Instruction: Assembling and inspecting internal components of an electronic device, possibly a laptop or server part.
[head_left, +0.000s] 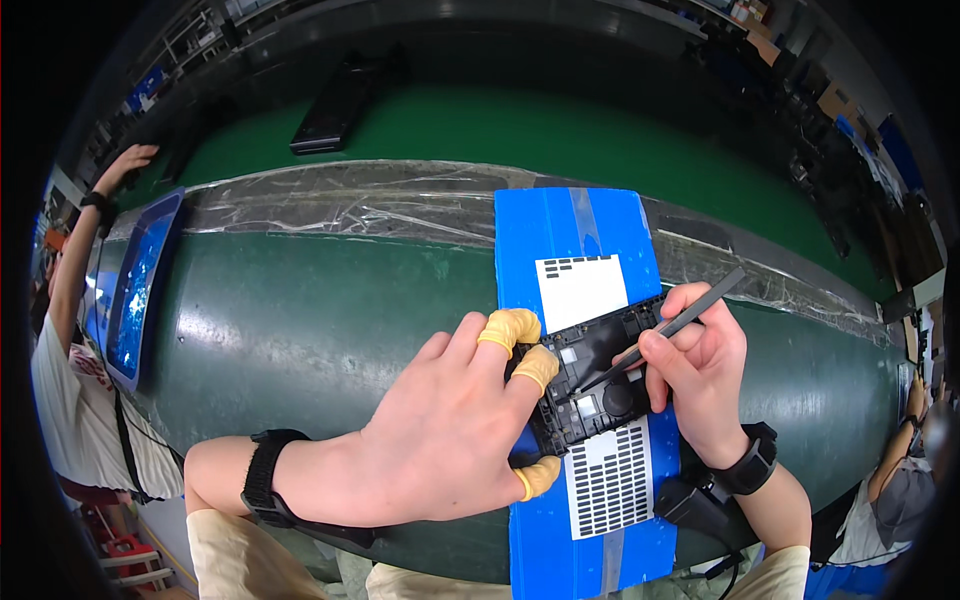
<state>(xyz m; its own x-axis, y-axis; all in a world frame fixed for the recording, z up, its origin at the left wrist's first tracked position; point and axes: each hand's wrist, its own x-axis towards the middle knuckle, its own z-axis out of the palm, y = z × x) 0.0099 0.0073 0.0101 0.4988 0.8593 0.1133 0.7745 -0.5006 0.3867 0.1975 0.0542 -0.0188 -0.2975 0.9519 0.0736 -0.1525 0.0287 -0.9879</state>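
A black plastic housing (603, 345) with moulded ribs and small light patches lies tilted on a blue board (518, 250). My left hand (440, 430), with yellow finger cots on several fingertips, grips the housing along its left side. In my right hand (705, 385) is a pair of dark tweezers (695, 310), pinched between thumb and fingers. The tweezers' point reaches down into the housing. Below the housing is a white sheet with rows of black pads (612, 490). Another white sheet (582, 292), with only a few black pads, sits above it.
A green conveyor belt (430, 125) runs across the far side, carrying a black device (335, 115). A blue tray (145, 290) stands at the left end of the bench. Another person's arm (75, 240) reaches toward the belt there. A black object (690, 503) lies by my right wrist.
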